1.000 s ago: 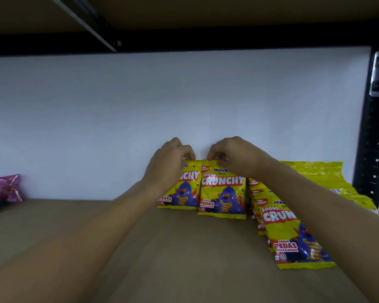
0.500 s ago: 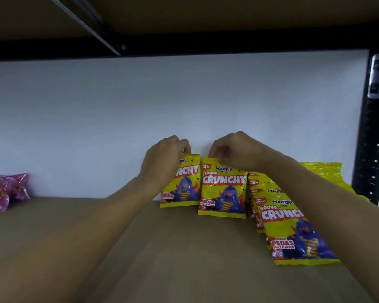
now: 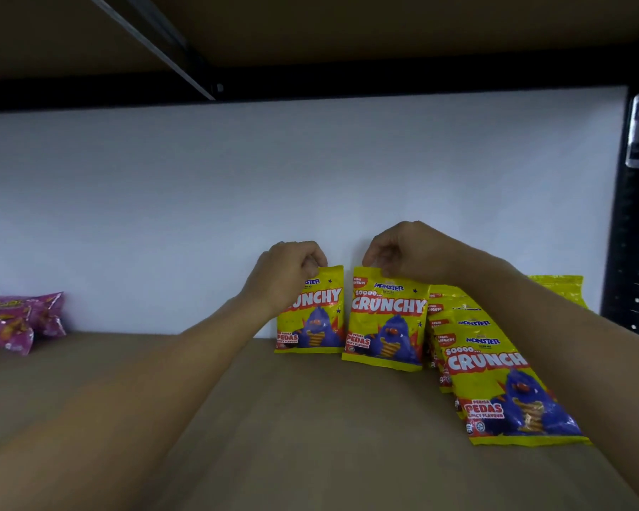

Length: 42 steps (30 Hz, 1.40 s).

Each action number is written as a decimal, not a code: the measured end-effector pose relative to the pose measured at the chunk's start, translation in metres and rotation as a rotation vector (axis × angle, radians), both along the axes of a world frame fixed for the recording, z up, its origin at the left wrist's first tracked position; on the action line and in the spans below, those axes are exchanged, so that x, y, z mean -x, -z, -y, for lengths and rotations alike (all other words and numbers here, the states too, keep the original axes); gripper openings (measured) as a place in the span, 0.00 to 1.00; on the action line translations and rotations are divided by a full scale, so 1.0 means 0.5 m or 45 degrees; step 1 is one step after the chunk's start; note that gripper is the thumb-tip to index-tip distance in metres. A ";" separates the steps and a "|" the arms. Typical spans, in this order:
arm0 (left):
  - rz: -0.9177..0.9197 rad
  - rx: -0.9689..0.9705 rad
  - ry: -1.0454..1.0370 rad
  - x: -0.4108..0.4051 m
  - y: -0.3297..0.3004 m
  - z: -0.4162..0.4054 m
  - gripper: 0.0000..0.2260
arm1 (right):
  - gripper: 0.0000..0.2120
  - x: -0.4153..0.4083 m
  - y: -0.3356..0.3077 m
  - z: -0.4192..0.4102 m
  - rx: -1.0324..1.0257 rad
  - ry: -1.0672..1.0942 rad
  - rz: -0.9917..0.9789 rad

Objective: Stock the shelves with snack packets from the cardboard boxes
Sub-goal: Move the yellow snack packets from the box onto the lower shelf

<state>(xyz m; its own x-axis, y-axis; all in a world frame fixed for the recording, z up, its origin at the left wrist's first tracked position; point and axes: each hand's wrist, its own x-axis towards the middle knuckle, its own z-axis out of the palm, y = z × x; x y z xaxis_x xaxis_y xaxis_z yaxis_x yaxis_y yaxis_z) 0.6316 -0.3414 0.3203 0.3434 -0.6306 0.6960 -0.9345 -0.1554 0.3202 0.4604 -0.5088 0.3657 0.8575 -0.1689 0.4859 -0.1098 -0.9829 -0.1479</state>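
We have both arms stretched deep into the shelf [image 3: 310,437], a brown board with a white wall [image 3: 273,201] behind it. Our left hand [image 3: 285,278] has its fingers [image 3: 312,258] curled over the top edge of one yellow snack packet [image 3: 316,319], pinching it so it stands upright at the back of the shelf, close to the wall. Our right hand [image 3: 410,252] does the same to a second yellow packet [image 3: 384,326] just beside the first: its fingers are bent down onto the top seam and grasp it, and the packet stands upright with its lower edge on the board, a little nearer to us than the first one. The two packets sit side by side with a narrow gap between them

To the right of the second packet, a row of the same yellow packets [image 3: 502,385] overlaps front to back, running from the wall toward us, the nearest one leaning back on the others with its printed face up. Our right forearm crosses above that row. Far off at the left end of the shelf lie some pink packets [image 3: 19,322], well apart from the yellow ones. A black perforated upright [image 3: 633,252] of the rack stands at the right edge, and the underside of the next shelf runs overhead
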 end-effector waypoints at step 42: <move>0.315 -0.317 -0.370 0.039 0.049 -0.240 0.15 | 0.11 -0.045 0.062 -0.212 0.249 0.164 -0.170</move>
<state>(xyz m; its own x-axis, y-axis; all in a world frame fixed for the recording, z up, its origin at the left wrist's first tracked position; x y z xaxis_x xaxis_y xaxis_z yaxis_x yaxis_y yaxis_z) 0.6122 -0.2215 0.2955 0.3735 -0.6911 0.6187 -0.8843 -0.4667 0.0125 0.4830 -0.4026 0.3349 0.8936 -0.1949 0.4043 -0.2417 -0.9680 0.0675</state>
